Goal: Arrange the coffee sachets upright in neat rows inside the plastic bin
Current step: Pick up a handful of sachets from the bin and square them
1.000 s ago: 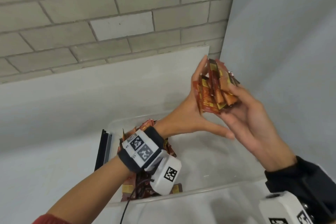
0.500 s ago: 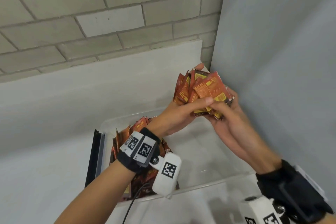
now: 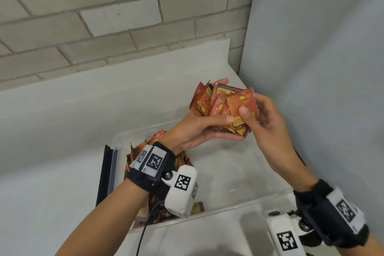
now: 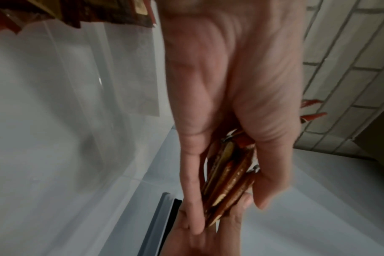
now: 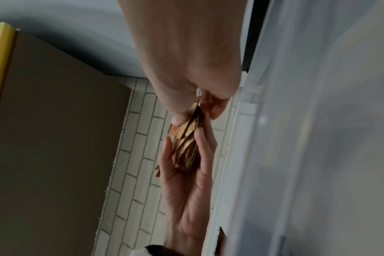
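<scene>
Above the plastic bin (image 3: 239,208), both hands hold one fanned bundle of coffee sachets (image 3: 226,106).
The left hand (image 3: 199,131) cups the bundle from below, thumb across its front; the right hand (image 3: 268,127) pinches the near edge. More sachets (image 3: 158,137) stand at the bin's left end, on the white tabletop (image 3: 52,193).

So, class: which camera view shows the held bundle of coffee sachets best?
The head view: the bundle of sachets shows its printed faces, fanned between left hand and right hand. Both wrist views show only the bundle's edges, blurred.
</scene>
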Available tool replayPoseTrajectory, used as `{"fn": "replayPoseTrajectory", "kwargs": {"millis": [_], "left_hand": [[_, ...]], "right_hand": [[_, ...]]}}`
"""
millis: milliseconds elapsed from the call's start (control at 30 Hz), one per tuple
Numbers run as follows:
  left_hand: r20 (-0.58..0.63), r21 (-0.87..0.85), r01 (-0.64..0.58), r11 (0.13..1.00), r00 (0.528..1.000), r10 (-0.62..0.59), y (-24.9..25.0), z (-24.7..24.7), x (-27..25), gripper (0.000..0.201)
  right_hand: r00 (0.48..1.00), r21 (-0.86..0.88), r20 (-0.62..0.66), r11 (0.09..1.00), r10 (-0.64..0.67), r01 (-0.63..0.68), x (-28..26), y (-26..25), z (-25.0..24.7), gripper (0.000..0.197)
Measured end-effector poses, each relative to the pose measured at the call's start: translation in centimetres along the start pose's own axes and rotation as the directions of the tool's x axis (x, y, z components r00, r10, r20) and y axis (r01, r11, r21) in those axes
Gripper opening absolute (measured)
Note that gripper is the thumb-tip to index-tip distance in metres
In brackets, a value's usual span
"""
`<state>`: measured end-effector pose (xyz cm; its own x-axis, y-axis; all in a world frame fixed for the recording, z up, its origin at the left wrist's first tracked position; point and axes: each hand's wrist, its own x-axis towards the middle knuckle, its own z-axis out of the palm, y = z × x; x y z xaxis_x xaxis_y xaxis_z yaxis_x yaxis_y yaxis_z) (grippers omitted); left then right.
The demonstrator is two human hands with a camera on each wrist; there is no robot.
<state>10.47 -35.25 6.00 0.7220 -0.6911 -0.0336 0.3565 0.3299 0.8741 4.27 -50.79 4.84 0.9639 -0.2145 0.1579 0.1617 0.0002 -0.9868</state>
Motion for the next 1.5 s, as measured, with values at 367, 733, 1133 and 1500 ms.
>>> {"fn": "replayPoseTrajectory", "kwargs": {"millis": [367, 733, 1133, 1500], "left_hand": [[-0.183, 0.095, 0.095, 0.991, 0.98, -0.076, 0.4, -0.7, 0.0, 0.038], [-0.226, 0.071, 0.088, 0.994, 0.972, -0.07, 0.7, -1.9, 0.1, 0.035], [-0.253, 0.22, 0.019, 0.975, 0.967, 0.038, 0.3, -1.2, 0.4, 0.042], [-0.314, 0.248, -0.083, 0.965, 0.936, 0.161, 1.0, -2.6, 0.3, 0.063]], "right_hand": [[1.0, -0.051, -0.002, 0.999, 0.011, -0.011, -0.5, 1.4, -0.4, 0.027], [0.995, 0.009, -0.101, 1.0, -0.007, 0.008, 0.0, 1.5, -0.7, 0.032], [0.996, -0.233, 0.052, 0.971, 0.069, -0.055, -0.2, 1.8, -0.5, 0.032], [0.997, -0.033, 0.001, 0.997, 0.075, -0.075, 0.0, 1.3, -0.8, 0.031]]}}
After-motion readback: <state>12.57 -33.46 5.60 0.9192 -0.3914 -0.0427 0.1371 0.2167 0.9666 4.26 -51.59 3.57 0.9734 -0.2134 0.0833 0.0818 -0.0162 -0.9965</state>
